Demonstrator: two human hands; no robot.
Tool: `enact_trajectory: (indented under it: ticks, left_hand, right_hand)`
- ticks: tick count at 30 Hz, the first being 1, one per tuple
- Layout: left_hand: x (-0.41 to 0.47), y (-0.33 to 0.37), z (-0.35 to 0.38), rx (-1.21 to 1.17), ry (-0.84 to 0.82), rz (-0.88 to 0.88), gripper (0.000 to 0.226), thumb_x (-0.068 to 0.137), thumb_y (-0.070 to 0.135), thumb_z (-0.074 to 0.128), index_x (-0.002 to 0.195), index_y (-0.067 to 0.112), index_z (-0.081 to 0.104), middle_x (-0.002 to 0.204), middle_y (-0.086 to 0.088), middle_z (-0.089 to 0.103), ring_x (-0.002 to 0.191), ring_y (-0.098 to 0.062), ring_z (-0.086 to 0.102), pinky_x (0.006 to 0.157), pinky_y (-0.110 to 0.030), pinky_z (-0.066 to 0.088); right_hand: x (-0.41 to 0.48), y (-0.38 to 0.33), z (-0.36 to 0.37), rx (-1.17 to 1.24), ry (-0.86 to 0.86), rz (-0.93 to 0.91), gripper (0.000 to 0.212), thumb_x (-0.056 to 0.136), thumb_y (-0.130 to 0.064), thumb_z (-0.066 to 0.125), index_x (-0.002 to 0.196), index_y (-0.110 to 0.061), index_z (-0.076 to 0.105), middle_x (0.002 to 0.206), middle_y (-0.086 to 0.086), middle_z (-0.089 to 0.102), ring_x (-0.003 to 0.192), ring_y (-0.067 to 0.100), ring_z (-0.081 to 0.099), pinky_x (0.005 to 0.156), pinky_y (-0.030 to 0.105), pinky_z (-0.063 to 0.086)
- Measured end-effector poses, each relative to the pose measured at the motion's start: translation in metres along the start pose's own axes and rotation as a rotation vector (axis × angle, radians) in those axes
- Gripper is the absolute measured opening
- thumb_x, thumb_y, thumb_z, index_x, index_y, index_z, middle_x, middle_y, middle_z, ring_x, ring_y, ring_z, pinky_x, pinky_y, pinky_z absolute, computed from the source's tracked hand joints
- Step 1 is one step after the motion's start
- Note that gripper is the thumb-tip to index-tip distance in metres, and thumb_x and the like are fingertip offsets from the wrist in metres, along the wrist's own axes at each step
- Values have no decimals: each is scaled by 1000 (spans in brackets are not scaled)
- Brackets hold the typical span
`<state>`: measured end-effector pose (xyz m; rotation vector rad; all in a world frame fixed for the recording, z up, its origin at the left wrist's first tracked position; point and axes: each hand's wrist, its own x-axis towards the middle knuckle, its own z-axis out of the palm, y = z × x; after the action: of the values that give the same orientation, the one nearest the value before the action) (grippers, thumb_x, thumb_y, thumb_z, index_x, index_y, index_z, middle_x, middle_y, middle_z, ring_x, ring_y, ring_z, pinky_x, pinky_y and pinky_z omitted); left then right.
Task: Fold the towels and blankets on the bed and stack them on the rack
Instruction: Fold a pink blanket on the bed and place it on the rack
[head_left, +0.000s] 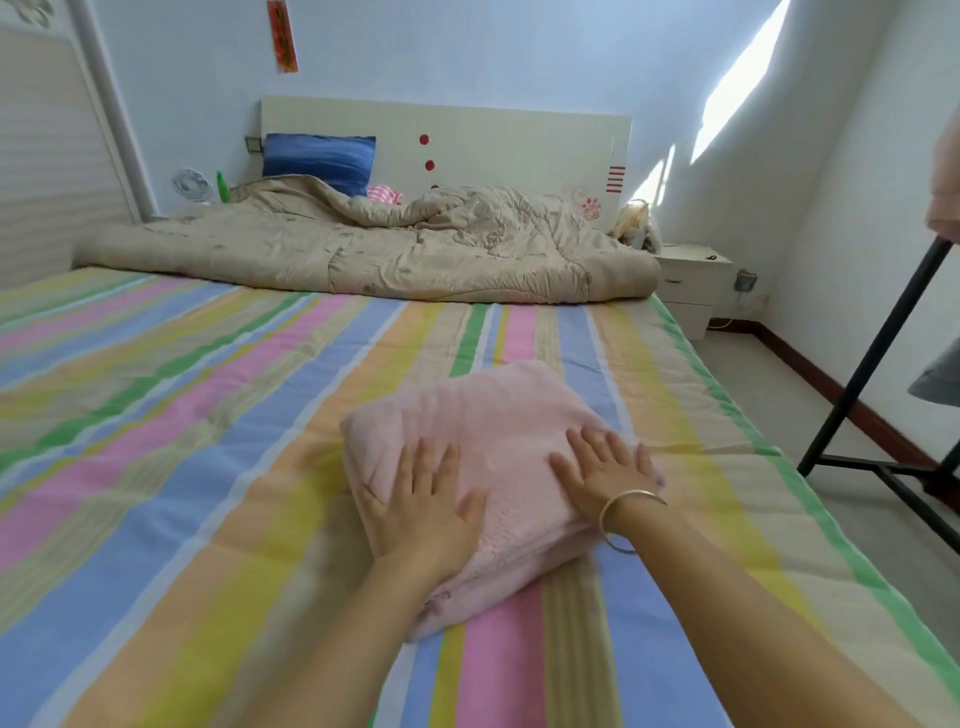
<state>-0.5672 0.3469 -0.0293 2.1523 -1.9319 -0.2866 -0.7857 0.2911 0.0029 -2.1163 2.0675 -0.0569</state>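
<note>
Far end of bed (208, 415): beige quilt (363, 249) lay crumpled, not yet folded. Near centre: left hand (423, 499) rested flat on the folded pink towel (498, 415), fingers straight and spread, gripping nothing. Right hand (602, 467) lay flat on the towel's right part, fingers likewise released. Step judged: pressing the finished fold smooth. Next move probably calls for getting both hands under the bundle and carrying it right to the black rack (872, 364). Rack held pink cloth (945, 182) above and grey cloth (940, 384) lower, both cut off at the edge.
</note>
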Motion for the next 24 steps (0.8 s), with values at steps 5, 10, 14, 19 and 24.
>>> enact_trajectory:
  ticks: [5,10,14,19,24]
  left_hand:
    - [-9,-11,-22,-344,116,-130,56,103,37,31,155,32,11,162,4,-15,149,-14,-12,121,-43,5]
    - [-9,-32,-17,-1073,53,-390,93,78,43,76,150,31,19,153,-4,30,137,-27,36,113,-46,33]
    - [-2,-42,-30,-1355,-200,-666,80,52,28,95,120,11,57,110,-11,69,99,-32,66,90,-48,54]
    - [23,-49,-55,-1289,-282,-663,41,70,22,83,104,4,69,99,-15,72,96,-29,66,94,-43,52]
    - [41,-85,-120,-996,-321,-516,31,78,18,73,101,0,64,89,-18,67,78,-29,63,74,-36,54]
  right_hand:
    - [22,23,-17,213,14,93,63,92,-66,12,148,-40,25,161,-4,15,146,28,15,118,46,12]
    - [24,45,-7,398,-99,114,71,93,-67,31,151,-28,21,150,10,39,133,30,42,108,38,33]
    - [27,45,-11,596,-69,169,72,87,-62,53,140,-15,43,138,11,52,121,29,52,92,31,39]
    - [18,41,-24,651,-138,188,68,84,-59,60,131,-11,52,129,9,58,105,26,55,88,32,41]
    - [-25,48,-12,930,-670,175,93,56,-59,85,128,-7,57,120,15,66,115,31,61,102,42,46]
